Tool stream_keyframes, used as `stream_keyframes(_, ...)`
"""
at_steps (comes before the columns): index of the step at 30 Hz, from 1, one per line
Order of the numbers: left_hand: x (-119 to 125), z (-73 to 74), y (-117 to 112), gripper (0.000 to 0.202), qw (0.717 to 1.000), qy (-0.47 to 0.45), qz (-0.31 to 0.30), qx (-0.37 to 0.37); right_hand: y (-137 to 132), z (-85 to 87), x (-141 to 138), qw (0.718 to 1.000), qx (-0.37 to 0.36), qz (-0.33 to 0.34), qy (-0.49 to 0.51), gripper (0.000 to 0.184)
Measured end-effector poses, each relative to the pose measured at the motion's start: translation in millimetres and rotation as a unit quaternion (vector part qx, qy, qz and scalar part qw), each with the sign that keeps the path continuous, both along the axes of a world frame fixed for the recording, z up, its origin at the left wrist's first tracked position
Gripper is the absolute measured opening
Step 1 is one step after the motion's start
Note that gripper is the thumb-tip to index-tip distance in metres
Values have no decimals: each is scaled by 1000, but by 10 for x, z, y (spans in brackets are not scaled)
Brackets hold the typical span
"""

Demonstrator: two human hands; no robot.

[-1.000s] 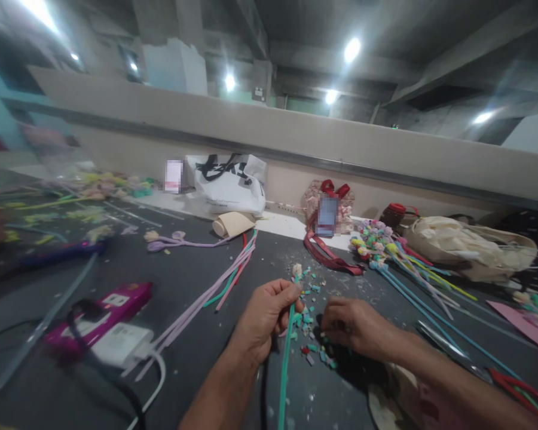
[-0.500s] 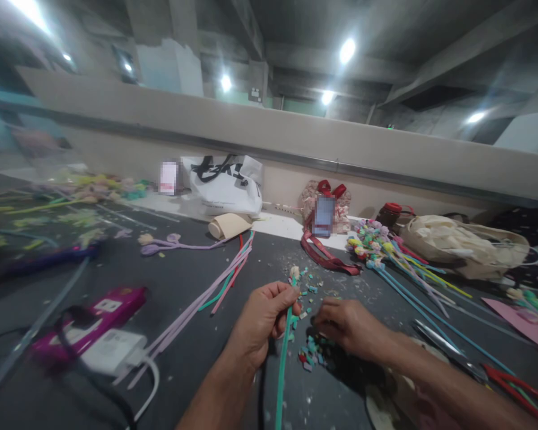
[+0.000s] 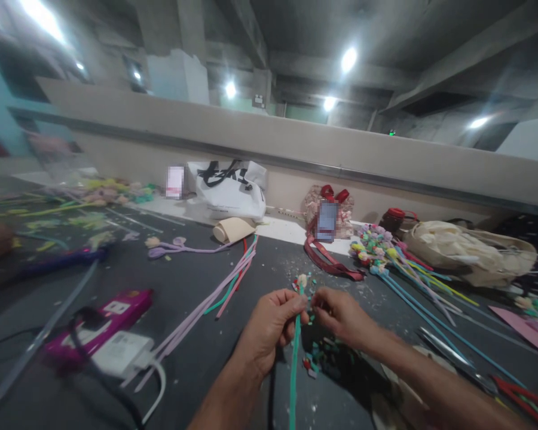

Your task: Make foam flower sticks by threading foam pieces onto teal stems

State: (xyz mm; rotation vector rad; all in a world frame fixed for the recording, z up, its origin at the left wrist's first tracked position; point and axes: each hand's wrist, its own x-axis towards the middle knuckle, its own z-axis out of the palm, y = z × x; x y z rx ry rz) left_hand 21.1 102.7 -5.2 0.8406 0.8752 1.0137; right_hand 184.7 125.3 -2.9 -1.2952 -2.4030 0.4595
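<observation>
My left hand (image 3: 272,327) is closed around a green stem stick (image 3: 293,376) that stands upright, with a small cream bead (image 3: 302,279) at its tip. Right beside that tip, my right hand (image 3: 341,313) pinches its fingers together; whatever small piece they hold is too tiny to name. Under both hands, several small coloured foam bits (image 3: 316,355) lie scattered on the dark table (image 3: 197,370).
Loose pink and green sticks (image 3: 215,298) lie to the left, with a magenta tool (image 3: 99,322) and a white adapter (image 3: 119,353) further left. A bunch of finished flower sticks (image 3: 385,254), a cream bag (image 3: 468,251), scissors (image 3: 457,361) and a red ribbon (image 3: 329,263) are to the right.
My right hand has lifted from the pile of foam bits and moved up and left to the tip of the green stick. The left hand kept its grip on the stick.
</observation>
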Motion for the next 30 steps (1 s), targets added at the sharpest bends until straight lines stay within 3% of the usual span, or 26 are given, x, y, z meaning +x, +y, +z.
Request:
stream_keyframes(5, 37, -6, -12, 29, 999, -14, -20, -23, -62, 170, -12, 988, -67, -31, 134, 10)
stream_keyframes(11, 66, -45, -21, 27, 999, -24, -27, -16, -99, 202, -80, 915, -206, -45, 344, 13)
stream_keyframes(30, 77, -8, -53, 29, 999, 34, -7, -4, -119, 197, -138, 910, -198, -59, 360, 15)
